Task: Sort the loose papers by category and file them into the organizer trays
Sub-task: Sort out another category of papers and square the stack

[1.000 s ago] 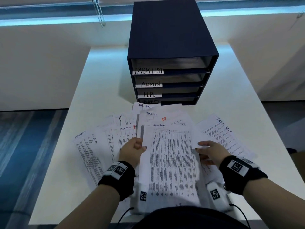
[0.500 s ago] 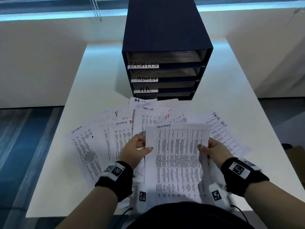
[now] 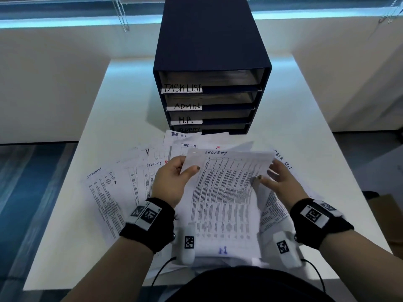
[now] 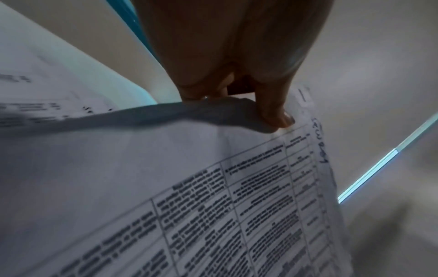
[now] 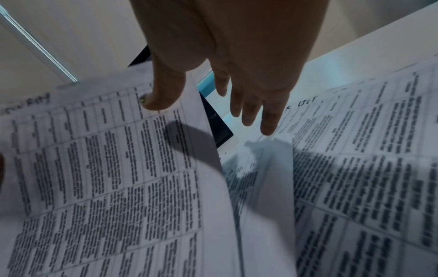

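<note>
A dark blue organizer stands at the middle back of the white table. Its trays are labelled TASK LIST, ADMIN, H.R. and SECURITY. In front of it I hold a printed sheet marked SECURITY, raised above the loose papers. My left hand pinches its upper left edge, thumb on top. My right hand rests its thumb on the sheet's right side, and its fingers lie straight past the edge.
Loose papers fan across the near table: a SECURITY sheet at the left, a TASK LIST sheet under my right hand, an H.R. sheet by the organizer's foot. A brown box sits off the table's right edge.
The SECURITY sheet has come up off the pile and toward the organizer, held at both sides. My right hand's fingers have straightened, leaving only the thumb on the sheet.
</note>
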